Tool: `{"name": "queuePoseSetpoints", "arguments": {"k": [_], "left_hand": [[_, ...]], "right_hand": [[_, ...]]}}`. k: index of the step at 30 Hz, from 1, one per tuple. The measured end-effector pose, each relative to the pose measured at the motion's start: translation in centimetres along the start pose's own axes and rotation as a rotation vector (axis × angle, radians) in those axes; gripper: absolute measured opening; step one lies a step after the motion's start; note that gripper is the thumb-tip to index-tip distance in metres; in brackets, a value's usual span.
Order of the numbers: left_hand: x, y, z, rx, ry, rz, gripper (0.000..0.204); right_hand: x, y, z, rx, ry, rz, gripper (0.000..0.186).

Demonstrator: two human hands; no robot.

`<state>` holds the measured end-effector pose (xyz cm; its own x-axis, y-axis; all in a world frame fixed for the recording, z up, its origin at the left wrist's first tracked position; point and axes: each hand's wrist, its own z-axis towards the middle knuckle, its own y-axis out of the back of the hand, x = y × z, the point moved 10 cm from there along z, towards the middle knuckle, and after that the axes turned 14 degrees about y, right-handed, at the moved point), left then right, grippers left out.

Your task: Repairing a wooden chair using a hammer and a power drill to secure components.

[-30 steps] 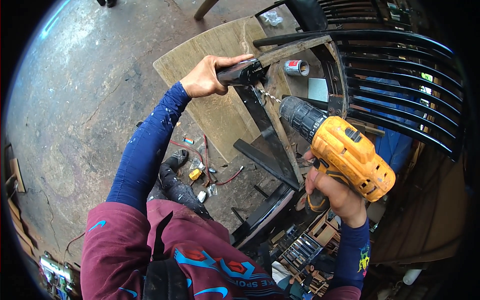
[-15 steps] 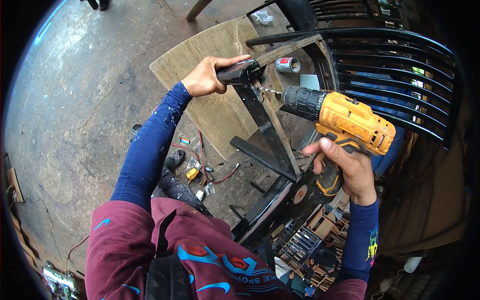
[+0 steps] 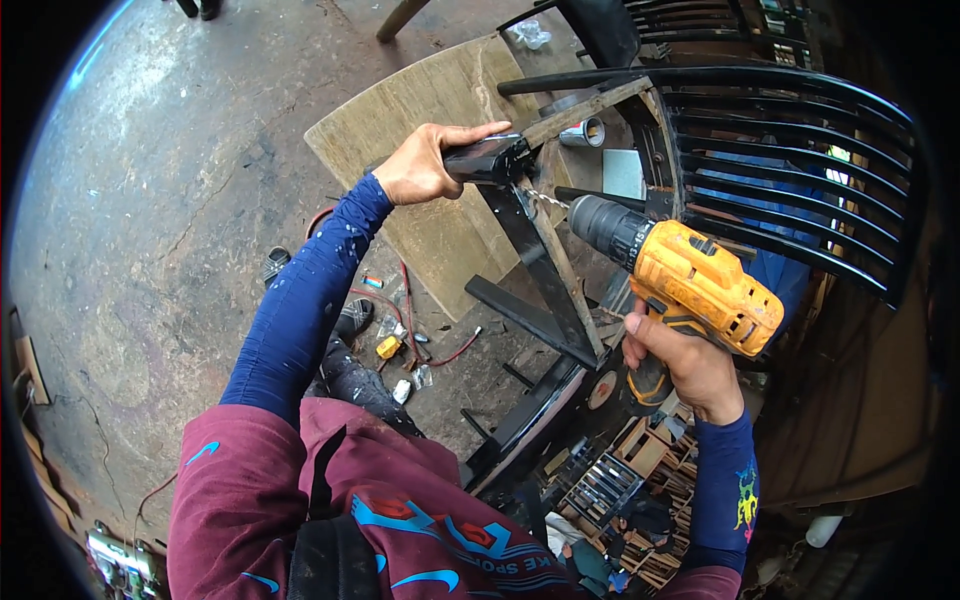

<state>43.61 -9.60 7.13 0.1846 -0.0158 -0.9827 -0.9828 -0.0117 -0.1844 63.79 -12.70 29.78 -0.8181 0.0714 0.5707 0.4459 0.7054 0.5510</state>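
Item one: left hand [image 3: 425,165], its grip closed on a glossy black wooden part [image 3: 485,160] at the corner of the chair-like frame; thumb laid along the top of the part.

Item two: right hand [image 3: 695,370], well apart from the left, wrapped around the handle of a yellow-and-black drill [image 3: 705,285]. I log the drill to the right of the frame's corner, tilted, chuck pointing up and leftward.

Item three: spiral drill bit [image 3: 545,199], seated in the chuck, tip at the corner just below the held part. Whether the tip has entered the wood, I cannot tell from my view.

Item four: curved black slatted back [image 3: 790,170], to the right, beyond the drill.

Item five: pale wooden board [image 3: 420,105], under and beyond the left hand.

Sundries I count: open tin can [image 3: 585,132] behind the frame; red hose [image 3: 408,310] and yellow object [image 3: 388,347] on the grey floor [image 3: 200,250].
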Motion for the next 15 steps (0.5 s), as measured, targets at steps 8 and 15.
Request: {"name": "queuePoseSetpoints", "arguments": {"k": [8, 15], "left_hand": [[0.1, 0.0, 0.3, 0.009, -0.014, -0.026, 0.087], [0.2, 0.1, 0.9, 0.009, 0.016, -0.055, 0.085]], "right_hand": [[1.0, 0.2, 0.3, 0.052, -0.05, -0.222, 0.023], [1.7, 0.8, 1.6, 0.076, -0.098, -0.185, 0.019]]}}
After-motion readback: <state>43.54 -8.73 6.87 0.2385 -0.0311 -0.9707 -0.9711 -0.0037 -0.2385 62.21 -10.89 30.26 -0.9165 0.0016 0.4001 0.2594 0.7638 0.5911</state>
